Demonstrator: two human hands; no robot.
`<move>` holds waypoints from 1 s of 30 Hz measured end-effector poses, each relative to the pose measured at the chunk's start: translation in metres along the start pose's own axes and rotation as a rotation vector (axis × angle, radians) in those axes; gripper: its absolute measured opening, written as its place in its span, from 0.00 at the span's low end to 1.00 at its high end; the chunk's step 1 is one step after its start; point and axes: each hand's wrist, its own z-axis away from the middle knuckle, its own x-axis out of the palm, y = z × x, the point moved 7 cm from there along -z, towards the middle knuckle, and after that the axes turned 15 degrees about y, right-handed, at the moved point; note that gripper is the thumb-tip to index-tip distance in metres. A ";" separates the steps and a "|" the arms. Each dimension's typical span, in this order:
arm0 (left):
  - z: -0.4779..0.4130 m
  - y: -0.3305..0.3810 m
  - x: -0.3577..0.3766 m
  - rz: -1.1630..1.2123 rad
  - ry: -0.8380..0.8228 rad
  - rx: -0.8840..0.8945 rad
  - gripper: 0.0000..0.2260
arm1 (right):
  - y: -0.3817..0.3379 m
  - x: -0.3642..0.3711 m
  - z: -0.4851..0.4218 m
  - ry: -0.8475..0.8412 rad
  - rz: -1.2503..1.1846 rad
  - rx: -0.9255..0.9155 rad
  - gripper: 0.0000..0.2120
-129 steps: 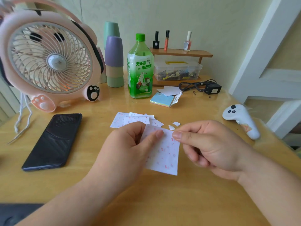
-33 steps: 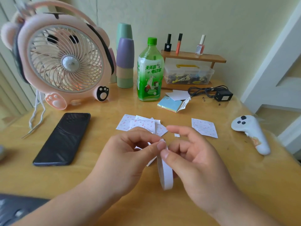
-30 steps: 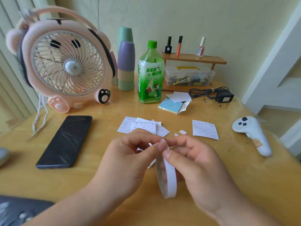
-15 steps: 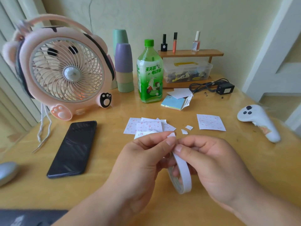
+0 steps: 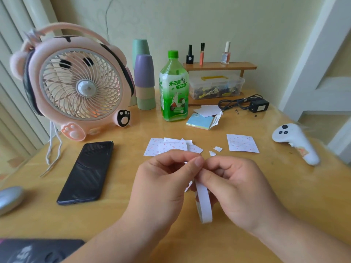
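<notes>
A white roll of tape stands on edge above the wooden table, held between both hands at the centre. My right hand grips the roll with its thumb on the top of the band. My left hand pinches at the roll's top, thumb tip against the right thumb; a scrap of patterned paper shows under its fingers. Just beyond the hands lie a pile of patterned paper pieces, two small white scraps and a single patterned square.
A pink fan stands back left, a black phone in front of it. Stacked cups, a green bottle, a sticky-note pad, a charger and a shelf with a plastic box line the back. A white controller lies right.
The patterned sheet held 4.3 s ago lies on the table to the right. Both hands now hold a tape roll; over the last second they stay pinched at its top.
</notes>
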 end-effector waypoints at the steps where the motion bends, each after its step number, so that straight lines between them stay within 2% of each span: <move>1: 0.001 0.003 -0.001 -0.026 0.014 0.038 0.02 | -0.002 0.000 0.001 0.006 0.005 -0.018 0.10; 5: 0.006 0.015 -0.004 -0.058 0.082 0.138 0.04 | -0.006 0.000 0.003 0.024 0.045 -0.113 0.11; 8: 0.009 0.018 -0.002 -0.058 0.122 0.129 0.06 | -0.013 -0.004 0.006 0.036 0.110 -0.231 0.13; 11: 0.010 0.016 0.001 -0.037 0.149 0.050 0.05 | -0.018 -0.003 0.009 0.050 0.159 -0.346 0.19; 16: 0.006 0.002 -0.001 -0.028 0.187 -0.081 0.06 | -0.031 0.000 0.012 0.142 0.480 -0.752 0.16; 21: -0.009 -0.022 -0.010 -0.015 0.256 -0.292 0.05 | -0.036 0.015 0.031 0.099 0.555 -0.927 0.12; 24: -0.020 -0.025 -0.017 0.064 0.308 -0.308 0.05 | -0.045 -0.013 0.012 0.151 0.622 -0.824 0.09; 27: -0.019 -0.026 -0.020 0.031 0.259 -0.290 0.03 | -0.046 -0.064 -0.021 0.254 0.723 -0.423 0.03; 30: -0.012 -0.031 -0.015 -0.036 0.181 -0.296 0.02 | -0.032 -0.101 -0.049 0.217 0.890 -0.155 0.05</move>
